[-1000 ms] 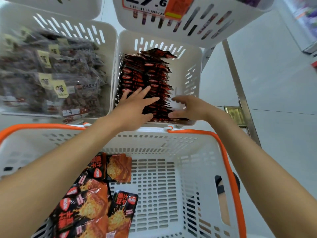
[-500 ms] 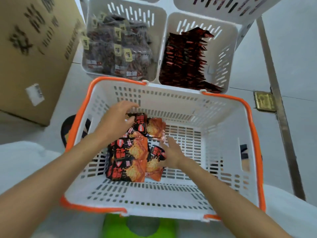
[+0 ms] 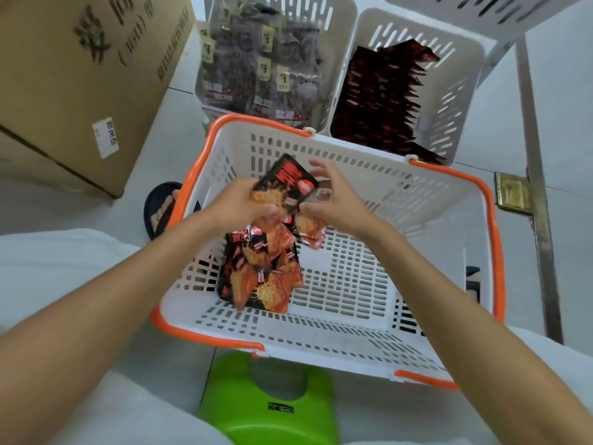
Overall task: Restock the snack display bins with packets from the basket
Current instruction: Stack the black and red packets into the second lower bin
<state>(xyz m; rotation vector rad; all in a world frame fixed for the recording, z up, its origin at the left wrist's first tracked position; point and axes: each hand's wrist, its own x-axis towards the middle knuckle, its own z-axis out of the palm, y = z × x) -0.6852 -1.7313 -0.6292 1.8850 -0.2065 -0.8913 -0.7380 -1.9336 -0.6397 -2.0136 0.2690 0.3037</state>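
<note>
A white basket with an orange rim (image 3: 492, 226) sits on the floor in front of me. Several red-and-black snack packets (image 3: 260, 274) lie on its left side. My left hand (image 3: 236, 205) grips a bunch of these packets (image 3: 284, 184) above the pile, with more dangling below. My right hand (image 3: 337, 200) pinches the same bunch from the right, its upper fingers spread. Beyond the basket stands a white display bin (image 3: 462, 75) holding a row of the same dark red packets (image 3: 382, 101).
A second white bin (image 3: 340, 24) to the left holds clear bags of dark snacks (image 3: 260, 72). A large cardboard box (image 3: 80, 81) stands at the far left. A green stool (image 3: 272, 403) is under me. A metal rack post (image 3: 542, 187) runs along the right.
Both hands left the display bin and dropped into the basket. They gathered packets there and have lifted a bunch up off the pile.
</note>
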